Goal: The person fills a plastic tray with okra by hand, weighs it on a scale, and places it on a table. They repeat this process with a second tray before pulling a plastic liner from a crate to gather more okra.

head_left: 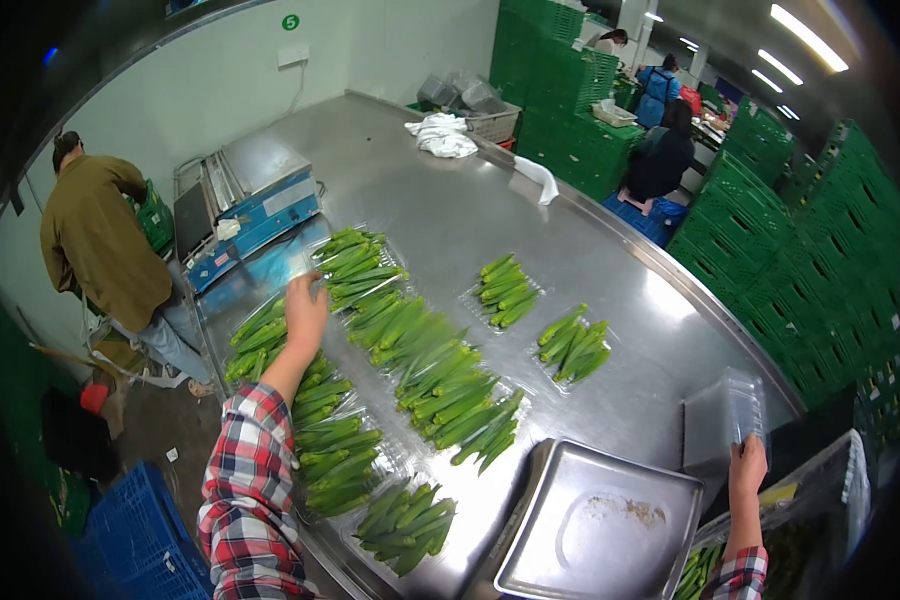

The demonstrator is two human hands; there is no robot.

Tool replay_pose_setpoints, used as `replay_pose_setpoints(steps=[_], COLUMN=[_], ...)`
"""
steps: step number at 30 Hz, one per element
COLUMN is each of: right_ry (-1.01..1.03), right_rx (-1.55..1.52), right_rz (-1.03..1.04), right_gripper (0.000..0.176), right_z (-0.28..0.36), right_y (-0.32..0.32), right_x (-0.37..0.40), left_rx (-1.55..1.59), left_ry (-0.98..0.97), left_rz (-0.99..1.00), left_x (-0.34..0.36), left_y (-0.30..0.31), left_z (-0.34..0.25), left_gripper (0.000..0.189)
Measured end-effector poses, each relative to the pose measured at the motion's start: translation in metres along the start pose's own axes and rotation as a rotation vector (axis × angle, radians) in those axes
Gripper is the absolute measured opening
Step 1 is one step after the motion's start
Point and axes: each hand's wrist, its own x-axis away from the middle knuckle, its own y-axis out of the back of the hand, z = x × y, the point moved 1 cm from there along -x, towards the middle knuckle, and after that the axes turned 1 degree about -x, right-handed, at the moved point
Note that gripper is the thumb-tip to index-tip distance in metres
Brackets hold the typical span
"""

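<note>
The right hand [749, 466] grasps the near side of a stack of clear trays [713, 428] by the desk's [610, 260] right edge. Well apart, the left hand [307, 310] is over okra trays [336, 440] along the left edge; its grip is unclear.

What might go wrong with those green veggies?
The stack of clear plastic trays at the right hand stands near the edge of the shiny grey metal table, so it might topple if bumped. The red, white and black plaid left sleeve is close beside some long green pods, so it might brush some loose.
</note>
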Motion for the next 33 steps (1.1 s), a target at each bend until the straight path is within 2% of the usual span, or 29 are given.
replay_pose_setpoints(steps=[2, 5, 6, 7, 8, 9, 12, 14, 16, 18, 21, 24, 25, 26, 28, 29, 31, 33], right_ry=[0.087, 0.149, -0.007, 0.270, 0.269, 0.262, 0.182, 0.114, 0.068, -0.040, -0.142, -0.192, -0.203, -0.275, -0.413, -0.418, -0.891, -1.189], right_rx=[-0.050, -0.146, -0.308, -0.143, -0.138, -0.157, -0.262, -0.313, -0.258, -0.293, -0.339, -0.374, -0.418, -0.443, -0.502, -0.457, -0.331, -0.177], right_rz=[-0.153, -0.178, -0.049, -0.214, -0.219, -0.245, -0.230, -0.134, -0.063, -0.040, 0.048, 0.091, 0.197, 0.136, 0.014, -0.070, -0.134, -0.174], right_gripper=[0.011, 0.008, 0.013, 0.017, 0.023, 0.025, 0.025, 0.030, 0.033, 0.036, 0.037, 0.032, 0.026, 0.023, 0.020, 0.019, 0.022, 0.025], right_z=[-0.003, 0.018, 0.003, 0.012, 0.015, 0.011, 0.001, -0.005, -0.002, -0.002, 0.003, -0.009, -0.015, -0.025, -0.052, -0.083, -0.155, -0.231], right_y=[0.019, 0.077, 0.084, 0.110, 0.128, 0.143, 0.181, 0.191, 0.205, 0.198, 0.195, 0.182, 0.183, 0.186, 0.194, 0.192, 0.182, 0.179], right_x=[0.014, 0.059, 0.088, 0.107, 0.131, 0.156, 0.238, 0.303, 0.363, 0.410, 0.471, 0.505, 0.509, 0.513, 0.518, 0.527, 0.540, 0.554], left_rx=[0.162, 0.413, 0.541, 0.645, 0.775, 0.766, 0.715, 0.870, 0.890, 0.818, 0.676, 0.578, 0.564, 0.549, 0.537, 0.542, 0.536, 0.511], left_ry=[-0.077, -0.140, -0.094, -0.080, -0.069, -0.093, -0.550, -0.756, -1.286, -1.500, -1.573, -1.645, -1.607, -1.564, -1.601, -1.610, -1.638, -1.610], left_rz=[0.059, 0.309, 0.406, 0.503, 0.596, 0.713, 0.804, 0.979, 0.930, 1.148, 1.351, 1.385, 1.412, 1.438, 1.418, 1.414, 1.424, 1.429], left_x=[0.025, 0.080, 0.103, 0.126, 0.152, 0.174, 0.258, 0.321, 0.372, 0.423, 0.497, 0.555, 0.563, 0.570, 0.582, 0.588, 0.603, 0.612], left_y=[0.014, 0.029, 0.035, 0.033, 0.039, 0.053, 0.089, 0.110, 0.138, 0.152, 0.149, 0.114, 0.113, 0.112, 0.115, 0.117, 0.112, 0.117], left_z=[-0.030, -0.097, -0.123, -0.141, -0.169, -0.203, -0.293, -0.326, -0.352, -0.373, -0.374, -0.348, -0.347, -0.347, -0.348, -0.350, -0.348, -0.346], left_gripper=[0.025, 0.027, 0.026, 0.027, 0.029, 0.037, 0.047, 0.058, 0.062, 0.059, 0.046, 0.039, 0.038, 0.037, 0.038, 0.037, 0.037, 0.036])
